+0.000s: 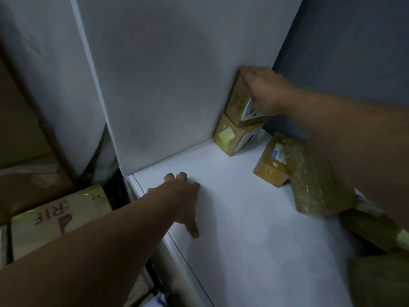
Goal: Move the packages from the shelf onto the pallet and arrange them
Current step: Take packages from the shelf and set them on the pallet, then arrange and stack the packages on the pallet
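Observation:
I look into a white shelf (243, 207). In its far right corner two small brown packages are stacked. My right hand (265, 89) grips the top package (240, 100) from above, fingers curled over its upper edge. The lower package (230, 138) with a yellowish sticker sits under it. Nearer to me, on the right, lies a taped flat package (272, 162) and a larger plastic-wrapped package (316, 180), partly hidden by my right forearm. My left hand (183, 196) rests on the shelf board near its left front edge, holding nothing. No pallet is in view.
The shelf's white back panel (155, 74) and a dark right wall (343, 41) close in the corner. Large cardboard boxes (55, 218) are stacked left of and below the shelf. More brown packages (376, 273) lie at the lower right.

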